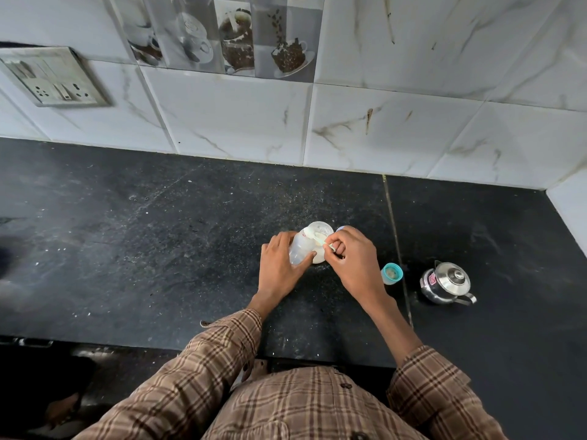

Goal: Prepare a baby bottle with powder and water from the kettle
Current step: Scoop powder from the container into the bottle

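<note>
On the black counter (pixel 158 249), my left hand (pixel 279 268) grips a clear baby bottle (pixel 300 249) that stands without its cap. My right hand (pixel 352 262) pinches the handle of a small white scoop (pixel 313 235) whose bowl hovers at the bottle's mouth. Right behind the bottle stands a white powder container (pixel 320 231), open, with pale powder inside. To the right, the bottle's teal cap and teat (pixel 392 273) rest on the counter. A small steel kettle (pixel 446 282) with its lid on sits further right.
A tiled wall (pixel 286 122) rises along the back of the counter, and a side wall (pixel 571 211) closes the right end. A switch and socket plate (pixel 54 77) hangs on the wall at upper left. The counter's front edge runs just before my body.
</note>
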